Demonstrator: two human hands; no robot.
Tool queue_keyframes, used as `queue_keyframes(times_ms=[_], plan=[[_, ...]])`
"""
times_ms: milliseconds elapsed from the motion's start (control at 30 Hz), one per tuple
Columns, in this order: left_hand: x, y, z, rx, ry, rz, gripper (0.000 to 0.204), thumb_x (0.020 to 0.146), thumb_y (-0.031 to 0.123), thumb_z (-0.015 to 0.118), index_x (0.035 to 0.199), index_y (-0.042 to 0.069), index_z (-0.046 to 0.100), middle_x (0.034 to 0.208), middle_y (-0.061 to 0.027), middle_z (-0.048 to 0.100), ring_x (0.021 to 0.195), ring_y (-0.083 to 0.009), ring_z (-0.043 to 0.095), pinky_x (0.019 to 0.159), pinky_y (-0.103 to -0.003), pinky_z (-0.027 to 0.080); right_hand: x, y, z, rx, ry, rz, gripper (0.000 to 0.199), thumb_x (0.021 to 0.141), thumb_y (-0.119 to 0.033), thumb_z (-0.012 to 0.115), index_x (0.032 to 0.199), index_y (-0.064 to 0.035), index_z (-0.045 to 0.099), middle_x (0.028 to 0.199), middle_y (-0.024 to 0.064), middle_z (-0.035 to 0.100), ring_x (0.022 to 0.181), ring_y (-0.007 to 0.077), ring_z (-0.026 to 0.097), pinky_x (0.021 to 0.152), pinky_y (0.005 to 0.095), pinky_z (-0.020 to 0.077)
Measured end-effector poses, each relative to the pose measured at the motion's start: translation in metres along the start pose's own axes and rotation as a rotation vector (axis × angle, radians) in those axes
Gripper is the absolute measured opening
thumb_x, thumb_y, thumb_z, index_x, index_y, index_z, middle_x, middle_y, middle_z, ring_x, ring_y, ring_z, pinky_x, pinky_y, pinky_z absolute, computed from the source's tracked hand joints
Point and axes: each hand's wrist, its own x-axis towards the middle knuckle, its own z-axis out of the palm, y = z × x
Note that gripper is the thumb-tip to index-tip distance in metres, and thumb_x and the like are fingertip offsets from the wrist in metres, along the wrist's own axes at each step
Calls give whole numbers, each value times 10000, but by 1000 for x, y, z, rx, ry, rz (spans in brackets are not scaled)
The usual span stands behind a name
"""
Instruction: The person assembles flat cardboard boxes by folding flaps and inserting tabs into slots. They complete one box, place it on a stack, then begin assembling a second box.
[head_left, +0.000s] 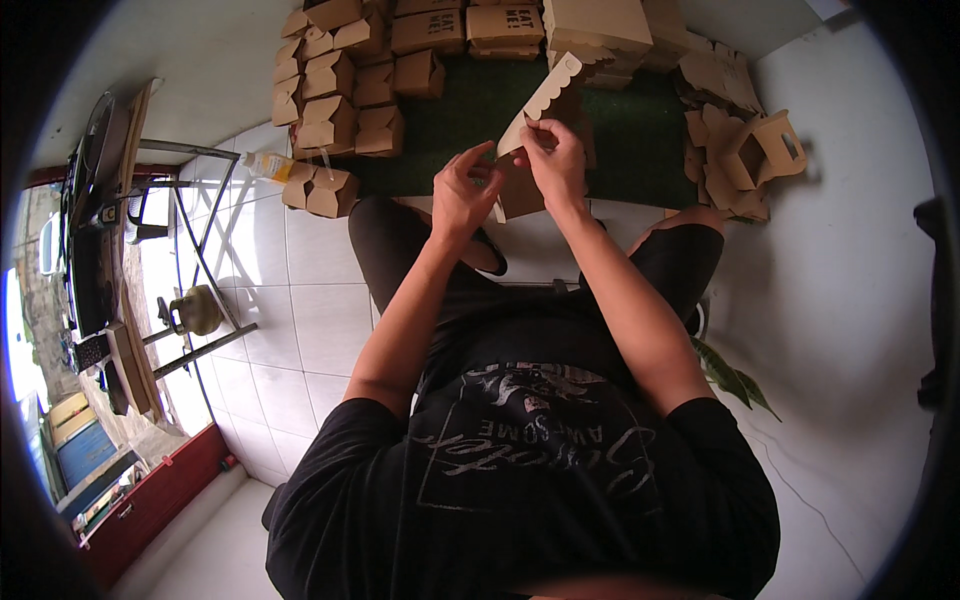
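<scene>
A partly folded brown cardboard box (543,103) with a scalloped edge stands up in front of me, above my knees. My right hand (555,168) is closed on its side, thumb and fingers pinching the board. Just left of it is my left hand (463,196), its fingers bent but apart, close to the box's lower edge. Whether the left fingertips touch the board, I cannot tell. Part of the box is hidden behind my right hand.
Several folded cardboard boxes (327,122) are stacked on the green mat (450,130) at the far left. Flat scalloped cardboard pieces (600,30) lie at the back. Opened cardboard boxes (745,155) pile up at right. A bottle of yellow liquid (268,166) lies beside the stacks.
</scene>
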Motion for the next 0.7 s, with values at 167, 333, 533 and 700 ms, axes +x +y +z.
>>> queue_keyframes(times_ms=[167,333,533,700], plan=[[6,-2,-5,90,0,-25,419,919,218,799,1298,40,828,1106,-208,835,1016,-279,829,927,-389,634,0,-7,2,62,13,13,202,1078,-103,730,1186,68,746,909,125,818,743,155,797,657,272,635],[12,-4,-11,110,-21,-29,398,926,215,764,1286,60,837,1115,-204,835,998,-290,829,928,-383,632,0,-11,6,226,59,150,228,1069,-84,742,1220,85,722,984,133,798,779,170,803,665,266,632],[17,-4,-16,77,14,-60,392,969,221,756,1337,112,832,1127,-185,848,975,-238,832,895,-360,634,1,-14,3,288,67,233,265,1068,-94,755,1260,82,702,1034,128,778,782,172,793,666,259,620],[20,2,-15,-13,5,-147,351,1037,257,754,1345,104,829,1076,-122,852,909,-183,805,848,-336,636,-2,-5,0,108,27,118,243,1100,-153,752,1269,18,726,1055,81,783,863,151,784,729,282,628]])
